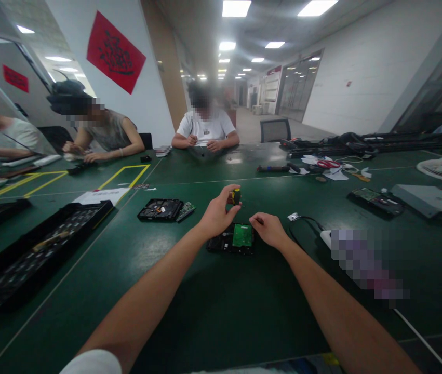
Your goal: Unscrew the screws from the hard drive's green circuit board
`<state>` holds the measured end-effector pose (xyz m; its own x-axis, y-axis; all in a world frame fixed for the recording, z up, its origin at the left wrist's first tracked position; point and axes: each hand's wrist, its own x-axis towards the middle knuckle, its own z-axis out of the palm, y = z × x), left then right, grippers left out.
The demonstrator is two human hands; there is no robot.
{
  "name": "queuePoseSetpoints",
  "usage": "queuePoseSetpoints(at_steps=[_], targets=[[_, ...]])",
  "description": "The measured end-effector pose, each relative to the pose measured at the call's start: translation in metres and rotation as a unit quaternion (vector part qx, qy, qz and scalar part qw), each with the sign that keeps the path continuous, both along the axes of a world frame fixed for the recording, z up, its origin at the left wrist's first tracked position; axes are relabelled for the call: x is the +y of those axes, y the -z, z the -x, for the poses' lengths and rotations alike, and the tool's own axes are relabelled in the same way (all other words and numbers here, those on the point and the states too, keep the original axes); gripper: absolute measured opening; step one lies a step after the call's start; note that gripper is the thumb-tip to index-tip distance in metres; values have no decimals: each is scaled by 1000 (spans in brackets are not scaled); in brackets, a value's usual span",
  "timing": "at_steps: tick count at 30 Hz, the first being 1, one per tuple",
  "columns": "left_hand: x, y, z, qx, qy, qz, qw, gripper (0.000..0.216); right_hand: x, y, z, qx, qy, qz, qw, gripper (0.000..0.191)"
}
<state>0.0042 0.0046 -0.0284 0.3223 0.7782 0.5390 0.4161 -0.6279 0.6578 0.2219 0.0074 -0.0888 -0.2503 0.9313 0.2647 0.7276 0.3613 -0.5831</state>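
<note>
A black hard drive [231,240] with a green circuit board facing up lies on the green table [213,306] in front of me. My left hand [217,213] is closed around a small screwdriver [236,196] with a yellow and black handle, held upright just above the drive's far edge. My right hand [269,228] rests at the drive's right side with its fingers pinched together; whether anything is in them is hidden.
A second opened drive with a loose board [165,209] lies to the left. Black trays [37,249] line the left side. A white device with a cable [327,236] sits right. Three people sit at the far side. Tools and boards [374,200] clutter the right.
</note>
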Motion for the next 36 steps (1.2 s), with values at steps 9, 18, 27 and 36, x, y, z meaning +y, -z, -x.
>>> queuePoseSetpoints(at_steps=[9,18,27,36], targets=[[2,-4,5,43,-9,-35,998,67,1,1,0,-2,3,0,1000,27],[0,-3,6,53,37,-40,997,69,2,1,1,-4,3,2,1000,26],[2,-1,5,42,-7,-48,998,69,1,3,-1,-1,3,2,1000,26],[0,-3,6,28,79,-5,996,72,0,0,1,-6,-1,3,1000,26]])
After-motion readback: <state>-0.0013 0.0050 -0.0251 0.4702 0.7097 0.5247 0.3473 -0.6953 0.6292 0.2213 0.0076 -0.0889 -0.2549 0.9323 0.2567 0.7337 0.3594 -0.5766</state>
